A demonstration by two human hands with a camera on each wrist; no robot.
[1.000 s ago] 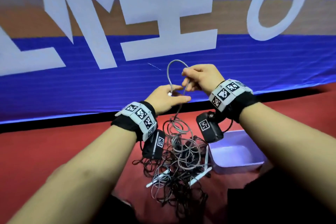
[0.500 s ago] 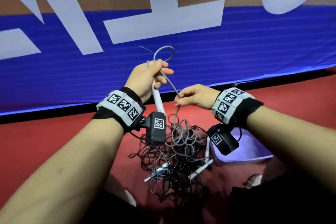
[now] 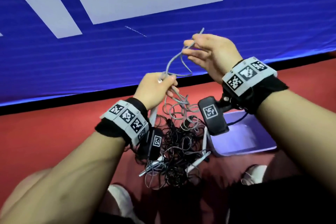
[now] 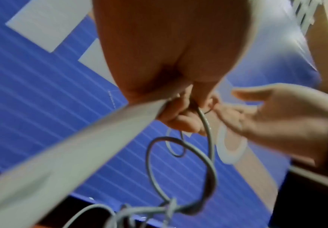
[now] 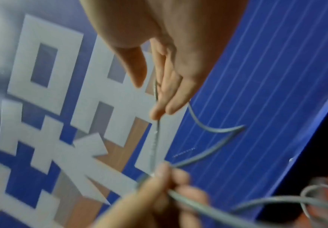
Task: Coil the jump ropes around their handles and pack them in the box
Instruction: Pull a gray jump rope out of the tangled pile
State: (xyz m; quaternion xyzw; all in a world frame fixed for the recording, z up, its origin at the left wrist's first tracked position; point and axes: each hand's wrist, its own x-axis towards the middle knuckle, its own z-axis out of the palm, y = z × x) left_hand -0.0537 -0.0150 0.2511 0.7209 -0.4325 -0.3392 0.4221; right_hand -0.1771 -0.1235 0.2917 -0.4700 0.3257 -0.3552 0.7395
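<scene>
Left hand point(image 3: 154, 90) clamped on white handle point(image 4: 71, 154), right hand point(image 3: 211, 54) pinching grey rope point(image 3: 174, 63) held above it, likely to wrap next loop round handle.

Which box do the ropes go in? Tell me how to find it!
Look at the red floor below the big blue banner. A tangled pile of ropes lies there between the person's arms, and the box sits just right of it, under the right wrist. It is the only pale, open tub there, and no rope shows inside it.
</scene>
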